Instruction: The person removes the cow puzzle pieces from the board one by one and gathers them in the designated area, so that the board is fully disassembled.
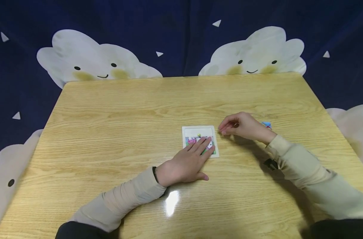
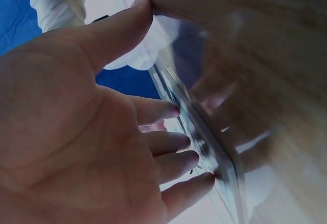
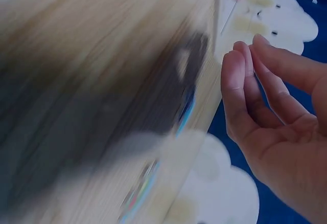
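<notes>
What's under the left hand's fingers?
A white-framed picture board lies under the fingers of the left hand; pink, yellow and green artwork shows around them. The artwork directly beneath is covered; can't tell what it shows.

The head view looks forward and down from above, far enough back for most of the table point(image 1: 109, 109), the left hand point(image 1: 185, 167), the right hand point(image 1: 244, 126) and the curtain point(image 1: 175, 26). The 2 wrist views sit close at each hand, tilted, looking low past the fingers point(image 3: 235, 78); all 3 share the white board point(image 1: 193, 132)
</notes>
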Tool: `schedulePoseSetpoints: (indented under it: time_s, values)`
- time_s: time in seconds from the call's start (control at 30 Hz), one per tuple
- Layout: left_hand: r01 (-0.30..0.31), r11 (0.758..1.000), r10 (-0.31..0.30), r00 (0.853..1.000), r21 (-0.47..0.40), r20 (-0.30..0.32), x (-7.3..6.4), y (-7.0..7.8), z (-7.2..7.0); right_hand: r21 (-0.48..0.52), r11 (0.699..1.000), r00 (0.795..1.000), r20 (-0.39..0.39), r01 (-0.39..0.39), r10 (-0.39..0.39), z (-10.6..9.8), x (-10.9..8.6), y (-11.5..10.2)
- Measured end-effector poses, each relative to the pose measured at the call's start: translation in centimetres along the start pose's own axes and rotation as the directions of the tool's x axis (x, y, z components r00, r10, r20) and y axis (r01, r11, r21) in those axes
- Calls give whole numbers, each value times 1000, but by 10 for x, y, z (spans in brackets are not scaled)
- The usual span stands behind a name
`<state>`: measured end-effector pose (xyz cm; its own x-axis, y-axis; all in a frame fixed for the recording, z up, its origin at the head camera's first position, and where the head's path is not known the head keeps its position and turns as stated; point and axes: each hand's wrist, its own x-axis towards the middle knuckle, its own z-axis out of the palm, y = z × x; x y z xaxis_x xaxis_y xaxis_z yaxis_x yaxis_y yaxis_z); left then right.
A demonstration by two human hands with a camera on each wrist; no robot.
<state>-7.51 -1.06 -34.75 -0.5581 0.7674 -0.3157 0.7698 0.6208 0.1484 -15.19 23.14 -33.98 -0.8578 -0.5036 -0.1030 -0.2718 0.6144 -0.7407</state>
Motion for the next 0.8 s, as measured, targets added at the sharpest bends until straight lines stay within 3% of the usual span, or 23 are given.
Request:
schedulePoseSetpoints:
  time_s: [0.17,0.4,0.6,0.8]
  values:
    - [-6,999,6,1000,35,-25,-2,1,0,42,997,997,51,63,-65,18,24,-14]
    - [-12,998,15,998,59,-56,-7,3,4,134,989,988,129,66,-83,37,47,-29]
    - [-14,999,17,997,33,-71,-17,5,8,96,995,983,175,38,-55,47,56,-40]
    - [-17,1000,16,998,-2,-68,-24,7,10,41,998,984,170,41,-48,49,58,-44]
